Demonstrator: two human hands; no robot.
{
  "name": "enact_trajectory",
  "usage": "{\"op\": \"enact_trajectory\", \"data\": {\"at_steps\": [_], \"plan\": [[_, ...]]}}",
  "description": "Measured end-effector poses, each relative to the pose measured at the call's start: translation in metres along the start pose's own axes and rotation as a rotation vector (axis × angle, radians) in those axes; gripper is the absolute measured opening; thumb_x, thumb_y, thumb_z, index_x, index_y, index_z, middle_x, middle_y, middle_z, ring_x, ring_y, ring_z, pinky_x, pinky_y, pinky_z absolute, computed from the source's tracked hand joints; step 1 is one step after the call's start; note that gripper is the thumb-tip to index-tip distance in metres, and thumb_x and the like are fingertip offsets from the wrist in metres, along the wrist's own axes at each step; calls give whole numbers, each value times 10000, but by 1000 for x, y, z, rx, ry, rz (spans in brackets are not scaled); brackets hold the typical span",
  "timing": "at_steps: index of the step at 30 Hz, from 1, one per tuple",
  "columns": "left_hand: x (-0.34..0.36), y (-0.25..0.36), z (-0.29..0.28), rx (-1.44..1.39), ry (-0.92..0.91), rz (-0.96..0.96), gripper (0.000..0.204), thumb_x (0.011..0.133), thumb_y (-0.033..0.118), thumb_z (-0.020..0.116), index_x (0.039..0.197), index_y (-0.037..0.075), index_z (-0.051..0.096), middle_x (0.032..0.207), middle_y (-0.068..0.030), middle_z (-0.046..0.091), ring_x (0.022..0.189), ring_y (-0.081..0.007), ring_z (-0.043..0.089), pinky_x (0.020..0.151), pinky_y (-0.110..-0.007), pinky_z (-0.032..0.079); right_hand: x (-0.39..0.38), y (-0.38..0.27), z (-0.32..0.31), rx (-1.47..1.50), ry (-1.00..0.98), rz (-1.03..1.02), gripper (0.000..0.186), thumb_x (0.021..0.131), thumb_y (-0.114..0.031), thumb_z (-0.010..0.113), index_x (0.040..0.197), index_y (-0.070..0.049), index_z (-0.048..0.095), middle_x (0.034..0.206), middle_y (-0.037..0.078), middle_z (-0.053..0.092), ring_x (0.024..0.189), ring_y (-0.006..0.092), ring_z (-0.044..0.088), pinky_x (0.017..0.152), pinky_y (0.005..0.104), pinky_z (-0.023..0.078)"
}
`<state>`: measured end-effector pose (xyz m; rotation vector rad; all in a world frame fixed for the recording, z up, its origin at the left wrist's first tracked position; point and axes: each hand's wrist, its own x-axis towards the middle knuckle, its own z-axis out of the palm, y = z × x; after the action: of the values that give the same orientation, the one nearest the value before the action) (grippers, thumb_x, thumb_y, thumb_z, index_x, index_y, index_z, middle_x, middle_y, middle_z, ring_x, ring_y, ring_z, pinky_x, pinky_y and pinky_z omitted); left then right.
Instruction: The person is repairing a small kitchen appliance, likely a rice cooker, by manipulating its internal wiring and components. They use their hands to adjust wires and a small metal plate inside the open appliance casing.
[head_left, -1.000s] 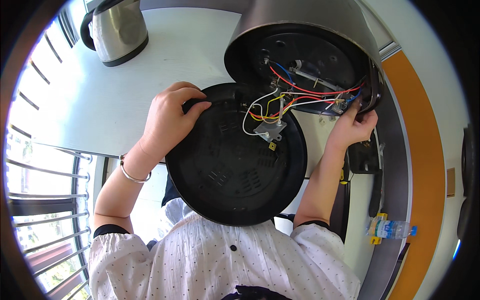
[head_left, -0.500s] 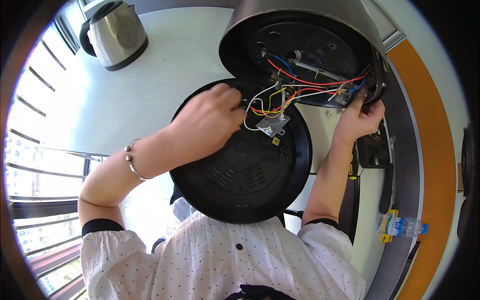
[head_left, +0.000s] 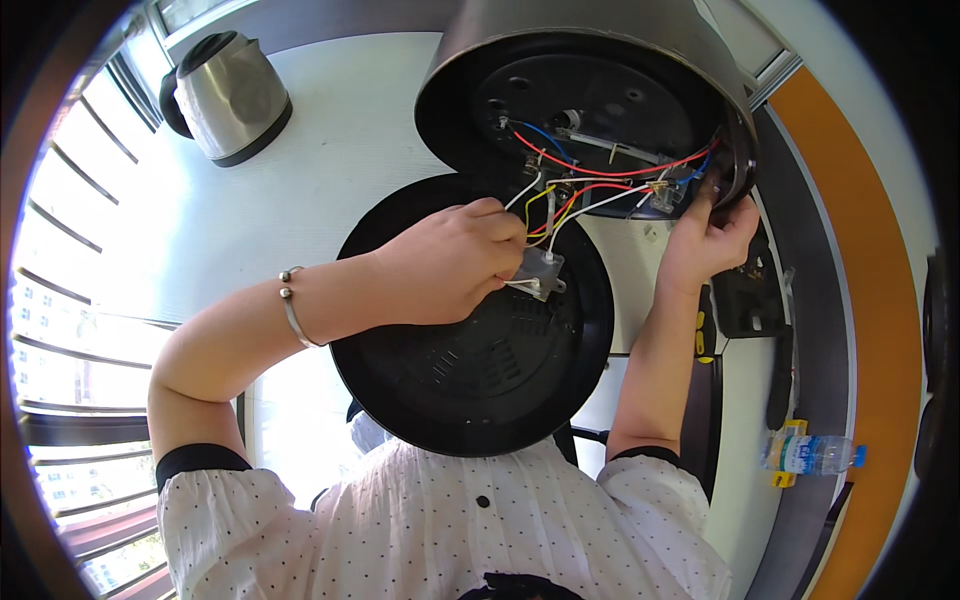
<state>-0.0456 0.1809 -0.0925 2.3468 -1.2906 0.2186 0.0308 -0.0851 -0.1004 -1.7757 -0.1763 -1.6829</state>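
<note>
Left hand [head_left: 450, 262]: moved from rim of black base [head_left: 470, 395] to wires [head_left: 620, 173], now the work's focus; fingers bunched, hold unclear. Right hand [head_left: 705, 245]: grip closed on housing [head_left: 590, 18]. Black base: between housing and torso [head_left: 430, 520].

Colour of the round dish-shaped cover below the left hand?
Black: the dish-shaped cover shows best in the head view.

You seem to be in an everyday room, home or office unclear: a kettle [head_left: 237, 103] stands on your white counter [head_left: 350, 120] at upper left, with a barred window [head_left: 62, 295] along the left edge.
</note>
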Motion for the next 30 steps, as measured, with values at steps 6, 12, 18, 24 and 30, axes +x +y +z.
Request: {"op": "enact_trajectory", "data": {"at_steps": [6, 12, 18, 24, 30], "plan": [[-3, -6, -22, -519, 95, -102, 22, 837, 20, 590, 833, 12, 570, 991, -121, 637, 949, -238, 592, 851, -317, 465, 0, -1, 2, 44, 16, 27, 195, 809, -90, 707, 905, 15, 574, 701, 16, 579, 552, 50, 486, 530, 184, 402], [4, -15, -32, -1186, 289, -291, 230, 960, 163, 484, 1065, -35, 539, 926, -80, 606, 947, -172, 595, 793, -299, 495, 0, 1, 1, 5, 3, 23, 198, 810, -103, 704, 906, 16, 579, 700, 22, 581, 544, 61, 490, 529, 195, 413], [12, -14, -29, -1437, 444, -503, 233, 966, 177, 463, 1116, 0, 483, 1017, -118, 600, 950, -242, 632, 831, -392, 536, 1, 1, -3, -24, -26, 24, 206, 801, -96, 700, 919, 20, 578, 718, 38, 606, 545, 69, 508, 535, 201, 425], [12, -12, -21, -1479, 498, -603, 281, 955, 118, 477, 1223, 38, 460, 1043, -125, 602, 956, -254, 634, 828, -416, 543, 1, -4, -5, -12, -58, 77, 202, 796, -65, 678, 954, 15, 581, 736, 45, 622, 555, 71, 523, 543, 202, 434], [14, -5, -19, -1269, 489, -673, 257, 933, 19, 427, 1152, 40, 559, 912, -88, 607, 846, -204, 647, 737, -367, 582, -1, -3, -6, 56, -88, 130, 237, 781, -14, 658, 997, 31, 572, 799, 91, 639, 676, 142, 636, 639, 247, 504]]}}
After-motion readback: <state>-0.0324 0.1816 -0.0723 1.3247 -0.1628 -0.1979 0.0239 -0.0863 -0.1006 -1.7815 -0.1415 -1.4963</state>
